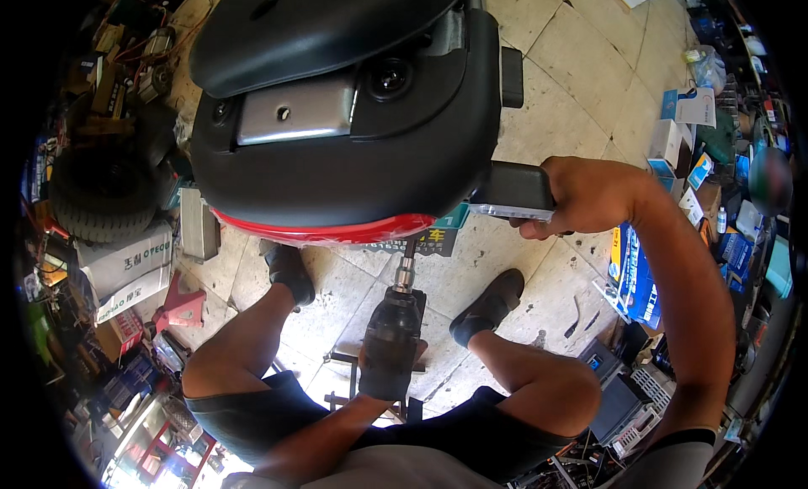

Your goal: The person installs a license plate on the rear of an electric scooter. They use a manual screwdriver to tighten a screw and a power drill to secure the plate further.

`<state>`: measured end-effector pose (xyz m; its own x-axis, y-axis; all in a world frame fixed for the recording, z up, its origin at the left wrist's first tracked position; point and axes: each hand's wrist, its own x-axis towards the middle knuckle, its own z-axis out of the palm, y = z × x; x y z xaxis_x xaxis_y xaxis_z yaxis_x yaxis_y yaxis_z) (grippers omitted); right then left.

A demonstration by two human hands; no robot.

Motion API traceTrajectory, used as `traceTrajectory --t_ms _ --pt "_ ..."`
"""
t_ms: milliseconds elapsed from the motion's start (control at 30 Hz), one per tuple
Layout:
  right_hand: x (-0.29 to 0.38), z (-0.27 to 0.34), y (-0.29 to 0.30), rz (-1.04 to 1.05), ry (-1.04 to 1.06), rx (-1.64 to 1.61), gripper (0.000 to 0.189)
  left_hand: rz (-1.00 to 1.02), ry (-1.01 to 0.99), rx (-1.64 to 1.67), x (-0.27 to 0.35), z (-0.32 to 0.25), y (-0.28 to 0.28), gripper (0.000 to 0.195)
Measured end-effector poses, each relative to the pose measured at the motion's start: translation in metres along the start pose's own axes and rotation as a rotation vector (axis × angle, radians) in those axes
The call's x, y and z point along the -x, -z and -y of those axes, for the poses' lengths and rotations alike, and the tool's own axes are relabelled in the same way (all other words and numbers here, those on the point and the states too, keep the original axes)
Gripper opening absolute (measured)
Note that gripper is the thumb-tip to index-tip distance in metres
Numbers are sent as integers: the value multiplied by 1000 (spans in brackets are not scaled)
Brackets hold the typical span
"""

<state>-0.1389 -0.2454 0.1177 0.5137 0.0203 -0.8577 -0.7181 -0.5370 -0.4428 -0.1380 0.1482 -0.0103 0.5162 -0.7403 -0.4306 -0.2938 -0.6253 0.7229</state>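
Note:
The rear of a scooter with a black plastic body stands before me. My left hand, mostly hidden beneath a dark power driver, grips its handle. A metal socket on the driver points at the scooter's underside, below the red tail light. Whether its tip touches a fastener is hidden. At the right rear corner my right hand is closed around the outer end of a black turn signal lamp with a clear lens. The lamp's inner end meets the body.
Above the body sits a padded black backrest. A dark plate bearing writing hangs below the tail light. Left are a tyre, a carton and a pink metal stand. Blue boxes and clutter line the right side.

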Motion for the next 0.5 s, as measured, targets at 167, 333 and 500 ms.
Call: traceTrajectory --t_ms 167,333,500 --pt "1 11 8 55 -42 -15 28 -123 -98 43 5 7 -7 38" --pt "0 18 12 54 -77 65 34 -117 174 659 2 -6 -7 36" --pt "-9 13 17 90 -55 101 43 -78 149 564 -3 -6 -9 40"
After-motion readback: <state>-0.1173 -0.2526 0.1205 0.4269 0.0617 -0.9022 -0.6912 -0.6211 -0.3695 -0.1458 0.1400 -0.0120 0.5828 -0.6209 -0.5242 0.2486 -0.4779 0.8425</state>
